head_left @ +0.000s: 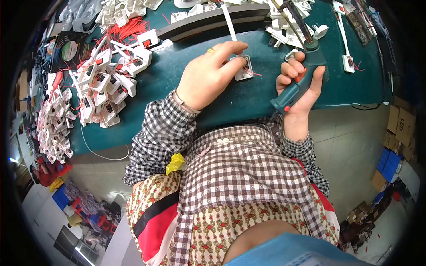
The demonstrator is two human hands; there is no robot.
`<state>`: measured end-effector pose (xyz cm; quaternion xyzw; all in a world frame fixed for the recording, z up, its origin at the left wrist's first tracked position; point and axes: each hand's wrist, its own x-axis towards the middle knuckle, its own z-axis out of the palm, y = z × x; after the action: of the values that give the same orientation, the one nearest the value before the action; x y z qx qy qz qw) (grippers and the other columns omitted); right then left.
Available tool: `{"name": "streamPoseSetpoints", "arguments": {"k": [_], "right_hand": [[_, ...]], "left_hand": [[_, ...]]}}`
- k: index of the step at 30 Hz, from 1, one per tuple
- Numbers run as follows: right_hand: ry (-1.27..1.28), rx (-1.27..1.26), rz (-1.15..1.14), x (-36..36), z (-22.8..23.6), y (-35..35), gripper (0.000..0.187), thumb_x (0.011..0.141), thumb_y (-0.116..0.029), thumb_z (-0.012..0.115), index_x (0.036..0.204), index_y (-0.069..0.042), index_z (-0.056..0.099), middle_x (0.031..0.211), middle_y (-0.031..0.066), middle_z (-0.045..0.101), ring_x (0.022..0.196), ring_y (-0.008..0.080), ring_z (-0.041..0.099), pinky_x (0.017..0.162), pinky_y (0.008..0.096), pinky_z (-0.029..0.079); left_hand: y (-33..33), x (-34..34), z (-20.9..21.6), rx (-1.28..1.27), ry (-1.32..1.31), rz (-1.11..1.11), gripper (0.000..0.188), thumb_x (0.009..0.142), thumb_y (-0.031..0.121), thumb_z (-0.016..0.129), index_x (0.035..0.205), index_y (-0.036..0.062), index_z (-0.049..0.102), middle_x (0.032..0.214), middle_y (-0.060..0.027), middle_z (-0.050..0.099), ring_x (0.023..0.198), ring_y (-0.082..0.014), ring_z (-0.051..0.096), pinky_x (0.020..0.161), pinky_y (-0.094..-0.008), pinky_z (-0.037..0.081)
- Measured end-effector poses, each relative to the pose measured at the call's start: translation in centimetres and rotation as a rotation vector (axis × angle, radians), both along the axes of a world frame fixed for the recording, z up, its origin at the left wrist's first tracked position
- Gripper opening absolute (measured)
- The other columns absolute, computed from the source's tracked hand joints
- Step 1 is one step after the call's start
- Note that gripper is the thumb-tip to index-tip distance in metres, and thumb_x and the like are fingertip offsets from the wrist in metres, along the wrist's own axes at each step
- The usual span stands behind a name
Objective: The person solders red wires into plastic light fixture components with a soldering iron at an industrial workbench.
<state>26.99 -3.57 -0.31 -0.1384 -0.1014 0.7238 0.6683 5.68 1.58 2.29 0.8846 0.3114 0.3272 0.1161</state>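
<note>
My right hand is wrapped round the handle of a dark green soldering gun with a red trigger. Its long dark shaft and a thin rod point up and away over the table. My left hand bends over a small white plastic housing on the green table, thumb and fingers closed at its edge. Dark parts and thin red wires show inside the housing. A white stem runs up from behind my fingers. Another white piece sits behind my right fingertips, mostly hidden.
A heap of white housings with red wires covers the table's left. Behind it are loose red wires. A dark curved bar lies ahead, with white parts beyond it. One stemmed white piece lies at the right.
</note>
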Motion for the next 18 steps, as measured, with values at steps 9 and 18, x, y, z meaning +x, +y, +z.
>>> {"name": "streamPoseSetpoints", "arguments": {"k": [9, 18], "right_hand": [[-0.001, -0.001, -0.006, 0.0, 0.1, 0.0, 0.055, 0.079, -0.051, 0.062, 0.108, -0.007, 0.048, 0.081, -0.0019, 0.05, 0.076, 0.0119, 0.048, 0.065, 0.0263, 0.046], [0.003, 0.008, -0.003, 0.0, 0.0, 0.0, 0.055, 0.079, -0.052, 0.061, 0.108, -0.007, 0.048, 0.082, -0.0016, 0.05, 0.076, 0.0119, 0.048, 0.065, 0.0265, 0.046]], "left_hand": [[1.3, 0.0, 0.8, 0.118, 0.092, -0.136, 0.021, 0.064, 0.008, 0.069, 0.082, 0.012, 0.06, 0.1, -0.0001, 0.059, 0.088, -0.0194, 0.056, 0.07, -0.0311, 0.047], [0.7, 0.9, -0.9, 0.151, 0.032, -0.107, 0.02, 0.067, 0.012, 0.069, 0.083, 0.0095, 0.057, 0.096, -0.0015, 0.061, 0.088, -0.0188, 0.06, 0.068, -0.0293, 0.048]]}}
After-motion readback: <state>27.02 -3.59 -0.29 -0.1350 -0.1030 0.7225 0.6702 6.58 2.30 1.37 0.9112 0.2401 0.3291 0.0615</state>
